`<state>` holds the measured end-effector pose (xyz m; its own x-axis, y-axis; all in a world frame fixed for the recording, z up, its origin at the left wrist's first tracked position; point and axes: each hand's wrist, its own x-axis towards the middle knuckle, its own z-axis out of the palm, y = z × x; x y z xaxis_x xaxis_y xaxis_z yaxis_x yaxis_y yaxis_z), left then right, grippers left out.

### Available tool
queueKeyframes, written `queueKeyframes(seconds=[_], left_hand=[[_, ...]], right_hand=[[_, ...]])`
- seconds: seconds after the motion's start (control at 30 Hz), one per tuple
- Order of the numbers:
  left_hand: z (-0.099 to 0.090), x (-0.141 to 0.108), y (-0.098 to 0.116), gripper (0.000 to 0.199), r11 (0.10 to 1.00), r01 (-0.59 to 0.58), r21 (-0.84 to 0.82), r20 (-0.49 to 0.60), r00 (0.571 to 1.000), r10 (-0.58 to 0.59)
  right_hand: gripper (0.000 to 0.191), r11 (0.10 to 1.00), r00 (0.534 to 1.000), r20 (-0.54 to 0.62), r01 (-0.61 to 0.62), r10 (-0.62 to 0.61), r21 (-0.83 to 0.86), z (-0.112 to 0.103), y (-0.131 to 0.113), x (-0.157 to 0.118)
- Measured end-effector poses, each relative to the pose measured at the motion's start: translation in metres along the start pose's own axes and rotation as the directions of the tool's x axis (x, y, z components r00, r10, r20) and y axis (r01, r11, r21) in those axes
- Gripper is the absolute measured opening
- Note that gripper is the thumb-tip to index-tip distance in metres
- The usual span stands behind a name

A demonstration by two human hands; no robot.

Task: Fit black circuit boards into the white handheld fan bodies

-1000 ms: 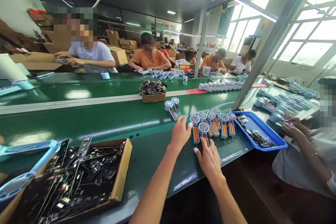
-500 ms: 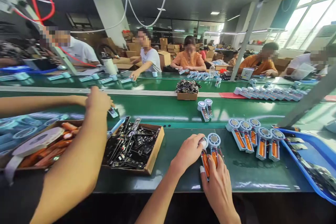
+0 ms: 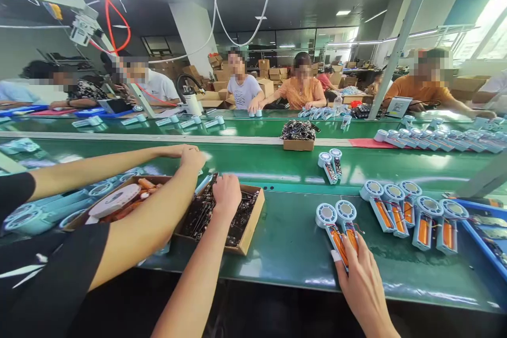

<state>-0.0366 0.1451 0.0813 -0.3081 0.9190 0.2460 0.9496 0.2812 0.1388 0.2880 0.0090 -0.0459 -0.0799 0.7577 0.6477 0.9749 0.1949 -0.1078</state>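
My left hand (image 3: 227,193) is over the cardboard box (image 3: 253,216) of black circuit boards (image 3: 243,208), fingers curled down into the pile. Its fingertips are hidden, so what they pinch cannot be made out. Lower right, my right hand (image 3: 362,274) grips two light blue handheld fans lying side by side, the left fan (image 3: 327,215) and the right fan (image 3: 346,211). The thumb, with a white cover on its tip, presses the left handle and the fingers rest on the right one. Both handles lie open, with orange battery cells and thin wires showing.
Several open fans (image 3: 428,208) lie right of my hand, beside a blue tray (image 3: 481,237). Two fans (image 3: 327,161) with boards fitted sit farther back. A co-worker's arms (image 3: 146,206) cross on my left above a box of orange cells (image 3: 148,185). People sit across the green bench (image 3: 253,163).
My left hand has left the fans and moved left to the box of circuit boards. My right hand stays on the two fans. The view has turned left, and the co-worker's hands have come together.
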Motion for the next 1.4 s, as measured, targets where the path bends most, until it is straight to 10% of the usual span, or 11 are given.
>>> queueKeyframes(seconds=[0.37,0.57,0.93,1.13,1.4], left_hand=[[-0.032,-0.044,0.001,0.019,0.947,-0.194,-0.257,-0.185,0.971,0.148],[-0.003,-0.110,0.012,0.016,0.871,-0.197,-0.450,-0.062,0.980,0.189],[0.024,-0.119,0.055,0.014,0.721,-0.178,-0.670,-0.150,0.983,0.104],[-0.004,-0.153,0.062,0.019,0.382,-0.266,-0.885,-0.231,0.963,0.137],[0.033,-0.175,0.075,0.032,0.239,0.171,-0.956,0.232,0.938,0.257]], right_hand=[[0.043,0.993,0.998,0.018,-0.054,0.057,-0.103,-0.014,-0.017,0.017],[0.040,0.998,0.999,0.032,-0.038,0.040,-0.047,-0.009,-0.016,0.018],[0.038,0.996,0.998,0.049,-0.023,0.027,-0.087,-0.003,-0.013,0.014],[0.035,0.999,0.998,0.061,0.014,-0.012,-0.039,-0.006,-0.004,0.010],[0.038,1.000,0.994,0.110,-0.024,0.023,0.010,-0.011,-0.019,0.004]])
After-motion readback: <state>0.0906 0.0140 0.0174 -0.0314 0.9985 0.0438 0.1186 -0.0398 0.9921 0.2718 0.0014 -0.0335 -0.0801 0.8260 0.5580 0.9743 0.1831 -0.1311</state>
